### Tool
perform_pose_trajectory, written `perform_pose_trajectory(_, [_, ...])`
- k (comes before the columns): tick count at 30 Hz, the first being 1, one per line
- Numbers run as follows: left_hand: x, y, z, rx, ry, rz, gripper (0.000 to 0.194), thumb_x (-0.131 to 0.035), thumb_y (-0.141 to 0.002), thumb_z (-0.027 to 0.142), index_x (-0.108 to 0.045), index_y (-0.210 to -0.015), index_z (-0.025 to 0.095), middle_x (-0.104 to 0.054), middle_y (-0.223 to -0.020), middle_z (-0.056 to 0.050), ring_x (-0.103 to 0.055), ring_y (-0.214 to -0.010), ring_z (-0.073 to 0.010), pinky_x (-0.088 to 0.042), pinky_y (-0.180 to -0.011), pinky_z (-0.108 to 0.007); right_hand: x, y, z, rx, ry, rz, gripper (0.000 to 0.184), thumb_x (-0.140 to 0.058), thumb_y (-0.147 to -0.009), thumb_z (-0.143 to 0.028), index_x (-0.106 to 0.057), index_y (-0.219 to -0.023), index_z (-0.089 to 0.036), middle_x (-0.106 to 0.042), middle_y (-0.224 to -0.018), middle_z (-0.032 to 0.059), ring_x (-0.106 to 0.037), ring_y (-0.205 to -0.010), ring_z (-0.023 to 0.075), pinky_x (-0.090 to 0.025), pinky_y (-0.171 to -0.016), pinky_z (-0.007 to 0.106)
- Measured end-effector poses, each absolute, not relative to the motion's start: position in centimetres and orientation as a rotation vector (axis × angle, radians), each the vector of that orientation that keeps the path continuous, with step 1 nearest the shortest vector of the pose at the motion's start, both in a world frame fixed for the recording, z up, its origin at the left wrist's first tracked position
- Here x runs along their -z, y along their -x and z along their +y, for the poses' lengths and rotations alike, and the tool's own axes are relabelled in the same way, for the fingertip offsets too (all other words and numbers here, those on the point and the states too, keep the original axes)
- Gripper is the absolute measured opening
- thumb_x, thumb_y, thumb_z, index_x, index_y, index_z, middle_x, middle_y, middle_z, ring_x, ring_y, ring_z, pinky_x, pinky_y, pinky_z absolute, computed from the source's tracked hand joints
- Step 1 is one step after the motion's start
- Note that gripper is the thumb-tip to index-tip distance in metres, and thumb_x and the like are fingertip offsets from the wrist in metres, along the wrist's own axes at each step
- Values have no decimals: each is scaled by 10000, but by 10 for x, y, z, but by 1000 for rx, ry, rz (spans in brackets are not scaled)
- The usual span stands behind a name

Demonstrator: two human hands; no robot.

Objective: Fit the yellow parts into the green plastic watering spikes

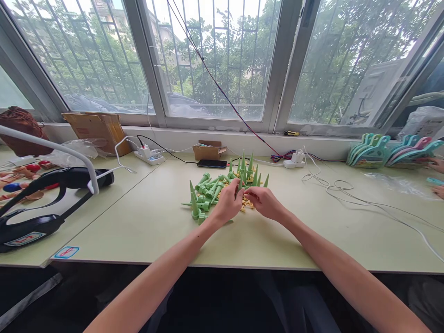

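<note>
My left hand [227, 200] is closed around a green plastic plant-watering spike [240, 183], mostly hidden by the fingers. Beside it, my right hand [266, 201] has thumb and fingertips pinched together at the spike; whatever they hold is too small to make out. A heap of green spikes [209, 190] lies to the left of my hands, some on their sides and one upright. Behind my fingers several more spikes [250, 164] stand point up. Small yellow pieces [245, 203] are scattered under and around both hands.
Behind the heap lie a phone [212, 163] and an open cardboard box [209, 150]. Power strips [150, 156] and loose white cables [342, 187] run along the table. A black head strap [52, 203] sits at left. Another person's hand [437, 165] is at far right, near plastic hangers [369, 150].
</note>
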State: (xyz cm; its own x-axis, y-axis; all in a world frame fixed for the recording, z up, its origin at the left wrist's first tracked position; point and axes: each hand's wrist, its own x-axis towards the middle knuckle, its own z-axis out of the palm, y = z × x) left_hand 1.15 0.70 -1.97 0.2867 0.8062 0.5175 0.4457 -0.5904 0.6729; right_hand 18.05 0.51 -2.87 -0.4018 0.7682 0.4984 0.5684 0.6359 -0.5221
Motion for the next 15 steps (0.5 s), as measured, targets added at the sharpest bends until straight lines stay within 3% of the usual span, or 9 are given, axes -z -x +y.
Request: perform_pose_trajectory(15, [19, -11, 6, -1231, -2188, 1139, 134, -445, -902, 290, -514, -956, 189, -554, -712, -1, -469, -603, -124, -361, -581, -247, 30, -180, 4, -357, 1017, -2122, 261, -420, -940, -250, -611, -780, -173, -605, -697, 22, -459, -586, 119, -361, -574, 242])
